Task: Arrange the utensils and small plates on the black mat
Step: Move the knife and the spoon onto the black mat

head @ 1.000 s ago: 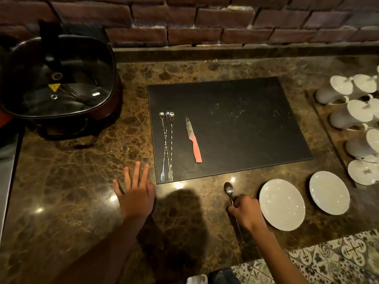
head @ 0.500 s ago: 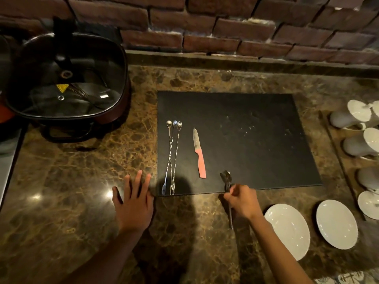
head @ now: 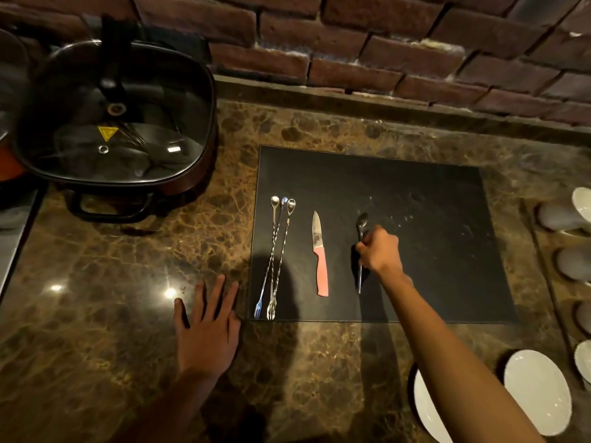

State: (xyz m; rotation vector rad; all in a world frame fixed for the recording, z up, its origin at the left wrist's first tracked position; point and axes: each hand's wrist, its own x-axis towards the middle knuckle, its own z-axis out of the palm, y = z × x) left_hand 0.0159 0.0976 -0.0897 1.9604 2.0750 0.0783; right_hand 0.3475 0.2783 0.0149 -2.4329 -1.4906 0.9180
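Observation:
The black mat (head: 431, 238) lies on the marble counter. At its left edge lie several long twisted metal spoon-forks (head: 275, 254) side by side, and to their right a pink-handled knife (head: 320, 257) points away from me. My right hand (head: 379, 251) is shut on a metal spoon (head: 362, 223), held over the mat just right of the knife, bowl pointing away. My left hand (head: 206, 327) rests flat and open on the counter left of the mat. Two small white plates (head: 537, 391) (head: 427, 410) sit on the counter at the lower right, one partly behind my forearm.
A lidded black electric pan (head: 115, 123) stands at the back left. White cups (head: 563, 215) lie on a wooden tray along the right edge. A brick wall (head: 351, 52) runs behind the counter.
My right hand carried the spoon from the counter near the plates up onto the mat, beside the knife. The left hand stayed on the counter. The camera view shifted closer.

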